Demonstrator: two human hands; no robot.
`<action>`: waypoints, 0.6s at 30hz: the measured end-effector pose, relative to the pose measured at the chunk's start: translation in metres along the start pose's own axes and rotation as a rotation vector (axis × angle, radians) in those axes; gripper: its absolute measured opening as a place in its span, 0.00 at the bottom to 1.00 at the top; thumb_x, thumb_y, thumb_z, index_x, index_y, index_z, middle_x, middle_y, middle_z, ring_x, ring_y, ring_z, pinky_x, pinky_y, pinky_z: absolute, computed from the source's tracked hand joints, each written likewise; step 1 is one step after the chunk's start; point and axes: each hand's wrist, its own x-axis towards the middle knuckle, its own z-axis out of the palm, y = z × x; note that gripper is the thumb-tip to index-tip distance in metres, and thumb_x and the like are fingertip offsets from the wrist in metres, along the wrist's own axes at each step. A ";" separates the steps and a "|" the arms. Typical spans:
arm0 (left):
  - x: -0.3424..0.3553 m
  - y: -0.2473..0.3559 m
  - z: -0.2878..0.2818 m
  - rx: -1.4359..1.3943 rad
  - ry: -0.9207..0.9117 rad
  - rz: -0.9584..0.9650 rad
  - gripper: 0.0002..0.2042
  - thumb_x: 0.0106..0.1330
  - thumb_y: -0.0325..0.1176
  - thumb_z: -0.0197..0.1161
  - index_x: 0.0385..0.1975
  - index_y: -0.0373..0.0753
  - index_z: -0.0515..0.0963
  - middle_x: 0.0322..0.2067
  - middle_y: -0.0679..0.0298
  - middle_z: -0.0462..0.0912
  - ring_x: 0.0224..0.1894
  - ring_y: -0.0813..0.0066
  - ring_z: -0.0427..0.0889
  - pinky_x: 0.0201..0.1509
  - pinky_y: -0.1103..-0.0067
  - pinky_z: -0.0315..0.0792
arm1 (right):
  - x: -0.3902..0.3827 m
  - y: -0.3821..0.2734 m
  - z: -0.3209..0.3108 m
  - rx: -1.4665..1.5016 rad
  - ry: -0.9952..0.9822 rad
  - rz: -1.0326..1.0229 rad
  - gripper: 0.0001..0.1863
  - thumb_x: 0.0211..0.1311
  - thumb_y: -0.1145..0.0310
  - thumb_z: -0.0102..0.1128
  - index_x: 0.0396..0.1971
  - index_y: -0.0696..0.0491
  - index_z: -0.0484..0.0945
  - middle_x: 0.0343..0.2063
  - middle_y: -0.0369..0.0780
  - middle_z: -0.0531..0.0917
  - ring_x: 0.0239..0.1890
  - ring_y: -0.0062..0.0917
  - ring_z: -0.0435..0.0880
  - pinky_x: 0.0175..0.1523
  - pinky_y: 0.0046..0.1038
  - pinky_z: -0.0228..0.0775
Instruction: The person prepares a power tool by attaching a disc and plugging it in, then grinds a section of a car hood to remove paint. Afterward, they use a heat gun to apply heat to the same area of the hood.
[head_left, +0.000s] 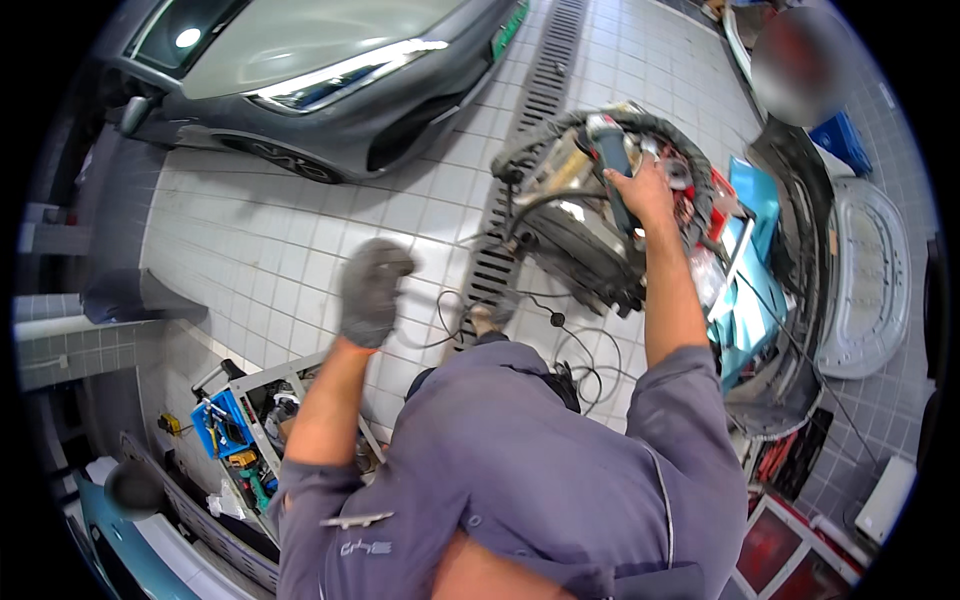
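Note:
My bare right hand (645, 195) grips a dark cylindrical power tool (612, 160) with a silver head, over a cluttered pile of tools and parts (565, 175) ringed by a thick hose (530, 150). My left hand (375, 285), in a dark grey glove, hangs over the tiled floor; it is blurred, and its fingers cannot be made out clearly. Black cables (558, 318) lie looped on the floor below the pile, near my foot (485, 315).
A grey car (330, 80) stands upper left, beside a slotted drain (548, 80). Lower left is a metal cart (290, 370) with a blue tool tray (220, 420). Teal panels (750, 320), a black bumper (790, 400) and a silver panel (865, 280) line the right side.

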 end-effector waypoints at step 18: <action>0.234 -0.227 -0.031 0.593 -0.877 -0.164 0.16 0.63 0.42 0.66 0.48 0.44 0.82 0.51 0.57 0.84 0.60 0.57 0.77 0.65 0.64 0.68 | -0.018 -0.068 0.047 1.853 -0.069 -0.008 0.38 0.59 0.46 0.66 0.57 0.62 0.69 0.45 0.46 0.80 0.43 0.36 0.84 0.46 0.41 0.82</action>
